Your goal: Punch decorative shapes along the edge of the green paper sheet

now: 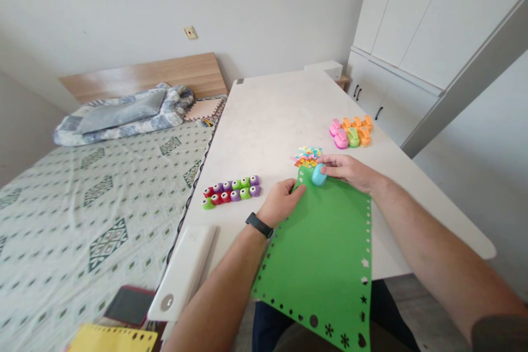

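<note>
A green foam sheet (325, 247) with shapes punched out along its edges lies on the white table (272, 115) and hangs over the near edge. My left hand (282, 201), with a black band on the wrist, pinches the sheet's far left corner. My right hand (350, 170) is closed on a small blue craft punch (318, 175) set on the sheet's far edge. A little heap of coloured punched shapes (307, 157) lies just beyond the punch.
Two rows of small red, purple and green punches (231, 191) sit left of my hands. Pink, orange and green larger punches (351, 132) stand at the right. A white flat device (183, 272) lies near the table's left edge. Bed (82, 192), phone (130, 305), yellow sheet (113, 339) at left.
</note>
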A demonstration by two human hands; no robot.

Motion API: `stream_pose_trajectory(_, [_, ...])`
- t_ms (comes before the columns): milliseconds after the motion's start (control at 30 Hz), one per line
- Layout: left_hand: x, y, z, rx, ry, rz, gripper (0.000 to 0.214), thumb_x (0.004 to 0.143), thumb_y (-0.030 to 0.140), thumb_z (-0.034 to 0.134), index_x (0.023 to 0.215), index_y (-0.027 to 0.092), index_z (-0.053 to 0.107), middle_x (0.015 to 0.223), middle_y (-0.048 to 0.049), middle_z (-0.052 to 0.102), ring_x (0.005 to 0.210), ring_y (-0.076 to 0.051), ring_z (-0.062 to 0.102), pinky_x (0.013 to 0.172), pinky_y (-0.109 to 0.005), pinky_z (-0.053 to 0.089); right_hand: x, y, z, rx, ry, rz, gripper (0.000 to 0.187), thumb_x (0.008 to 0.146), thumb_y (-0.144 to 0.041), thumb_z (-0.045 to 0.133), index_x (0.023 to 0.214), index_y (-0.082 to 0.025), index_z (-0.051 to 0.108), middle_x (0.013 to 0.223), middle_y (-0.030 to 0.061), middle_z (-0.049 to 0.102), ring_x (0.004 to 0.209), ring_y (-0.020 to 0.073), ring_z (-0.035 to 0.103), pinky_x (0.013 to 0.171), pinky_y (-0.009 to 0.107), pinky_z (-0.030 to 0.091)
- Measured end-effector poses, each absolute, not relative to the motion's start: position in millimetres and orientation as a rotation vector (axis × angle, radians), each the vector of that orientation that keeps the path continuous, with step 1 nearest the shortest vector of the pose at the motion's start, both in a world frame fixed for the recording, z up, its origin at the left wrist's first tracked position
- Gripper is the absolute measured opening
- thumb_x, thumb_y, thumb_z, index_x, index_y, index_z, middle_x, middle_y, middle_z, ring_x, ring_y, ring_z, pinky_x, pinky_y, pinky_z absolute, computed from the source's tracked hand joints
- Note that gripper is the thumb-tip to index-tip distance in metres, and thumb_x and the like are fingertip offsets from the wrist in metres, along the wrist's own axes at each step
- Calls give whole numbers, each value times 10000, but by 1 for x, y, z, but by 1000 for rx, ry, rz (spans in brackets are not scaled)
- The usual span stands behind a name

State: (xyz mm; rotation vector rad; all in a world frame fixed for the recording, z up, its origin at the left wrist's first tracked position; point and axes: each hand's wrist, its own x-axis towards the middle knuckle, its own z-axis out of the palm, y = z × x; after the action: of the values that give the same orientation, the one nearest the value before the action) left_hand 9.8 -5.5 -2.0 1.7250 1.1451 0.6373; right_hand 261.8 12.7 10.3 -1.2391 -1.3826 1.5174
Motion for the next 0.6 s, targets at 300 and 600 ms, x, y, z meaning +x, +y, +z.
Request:
stream_pose_trajectory(300, [9, -5, 0, 1732, 1152, 632, 437, 893, 574, 568, 791, 154, 633, 668, 18, 515, 616, -120, 429, 537, -242, 320, 260, 10, 13, -1227, -1486, 1461, 468, 825, -514, 754, 1178, -208, 736, 1130, 60, 741, 1045, 249, 650, 962, 379, 487])
stream_pose_trajectory(600, [10, -7, 3, 1717, 1129, 678, 430, 888, 572, 574, 776, 159, 621, 663, 15, 520, 612, -123, 442, 538, -241, 342, 260, 14, 5, -1198, -1258, 1544, 373, 805, -455, 789, 1091, -217, 761, 1092, 55, 740, 1021, 221, 665, 976, 352, 501])
